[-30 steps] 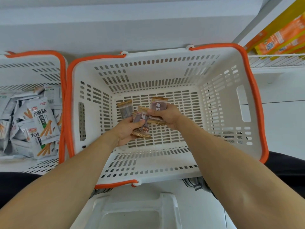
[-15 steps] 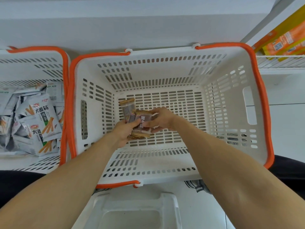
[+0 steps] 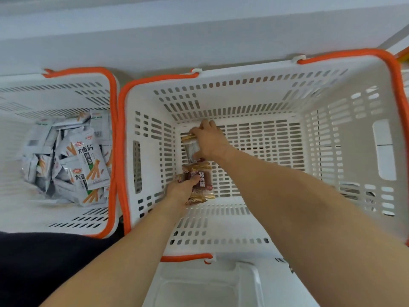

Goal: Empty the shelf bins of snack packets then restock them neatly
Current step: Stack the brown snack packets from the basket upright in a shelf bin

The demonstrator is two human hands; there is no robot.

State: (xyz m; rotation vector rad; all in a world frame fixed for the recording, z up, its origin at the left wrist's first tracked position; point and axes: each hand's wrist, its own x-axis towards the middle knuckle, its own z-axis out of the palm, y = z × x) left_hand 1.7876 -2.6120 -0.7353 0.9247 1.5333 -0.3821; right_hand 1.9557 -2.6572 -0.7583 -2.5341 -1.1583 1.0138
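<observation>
A large white slotted basket with an orange rim (image 3: 261,103) fills the middle of the view. My left hand (image 3: 182,189) grips a small stack of brown snack packets (image 3: 202,180) near the basket's front left floor. My right hand (image 3: 210,140) reaches to the back left corner of the floor and holds one clear, brown-edged packet (image 3: 191,149) there, fingers curled over its far end.
A second white basket with an orange rim (image 3: 111,120) stands to the left, holding several grey snack packets (image 3: 84,165) in a loose heap. A white plastic stool or bin (image 3: 199,284) sits below the main basket. A white shelf wall runs behind.
My right hand moved from the stack toward the basket's back left corner with one packet. My left hand stays on the stack. The view shifted right and closer.
</observation>
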